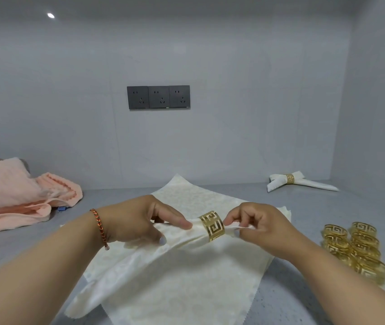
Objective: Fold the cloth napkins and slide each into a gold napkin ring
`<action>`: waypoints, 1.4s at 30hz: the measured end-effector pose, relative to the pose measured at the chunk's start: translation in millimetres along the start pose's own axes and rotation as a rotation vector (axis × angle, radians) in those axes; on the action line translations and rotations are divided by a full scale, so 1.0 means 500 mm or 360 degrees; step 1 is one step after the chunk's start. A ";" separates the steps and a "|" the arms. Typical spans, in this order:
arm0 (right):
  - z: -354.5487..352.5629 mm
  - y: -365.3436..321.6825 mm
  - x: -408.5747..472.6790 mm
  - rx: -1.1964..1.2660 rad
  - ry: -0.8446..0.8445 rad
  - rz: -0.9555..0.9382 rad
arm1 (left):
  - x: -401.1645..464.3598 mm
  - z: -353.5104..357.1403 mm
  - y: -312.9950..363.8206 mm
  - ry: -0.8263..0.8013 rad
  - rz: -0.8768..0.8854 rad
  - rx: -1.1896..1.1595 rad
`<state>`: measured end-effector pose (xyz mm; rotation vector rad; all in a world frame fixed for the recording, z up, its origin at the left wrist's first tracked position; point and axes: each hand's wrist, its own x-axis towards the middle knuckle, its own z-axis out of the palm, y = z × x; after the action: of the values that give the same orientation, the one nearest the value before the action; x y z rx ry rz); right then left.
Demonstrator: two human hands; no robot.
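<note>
No readable text, labels or numbers anywhere.

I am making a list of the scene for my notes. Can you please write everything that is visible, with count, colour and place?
napkin: one, cream, folded, held above the stack, threaded through a ring
ring: one, gold, around the napkin between the hands
stack: flat cream napkins, count unclear, centre of the counter
spare rings: gold, several, exact count unclear, piled at the right
finished napkin: one, cream with a gold ring, far right by the wall
towels: pink, heaped at the left, count unclear
sockets: three, dark grey, on the back wall
counter: one, grey
bracelet: one, red and orange, on the left wrist
left hand: grips the napkin left of the ring
right hand: pinches the napkin end right of the ring
</note>
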<state>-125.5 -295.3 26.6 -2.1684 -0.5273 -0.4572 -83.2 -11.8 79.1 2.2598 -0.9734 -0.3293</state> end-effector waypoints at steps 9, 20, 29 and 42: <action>0.021 -0.004 0.007 -0.0051 -0.0102 -0.0055 | 0.005 0.012 0.004 0.0032 0.0051 0.0010; 0.016 0.007 0.008 0.0127 -0.0178 0.0019 | 0.002 0.008 -0.002 0.0022 0.0040 -0.0054; -0.013 -0.005 0.024 0.0441 -0.0328 0.0153 | 0.008 0.012 0.001 0.0059 0.0111 -0.0089; 0.004 0.014 0.029 0.0509 -0.0383 0.0179 | 0.008 0.027 0.008 0.0065 0.0115 -0.0057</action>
<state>-109.4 -294.5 27.9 -1.9392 -0.5639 -0.0437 -88.7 -22.8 71.5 2.1849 -1.0171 -0.2664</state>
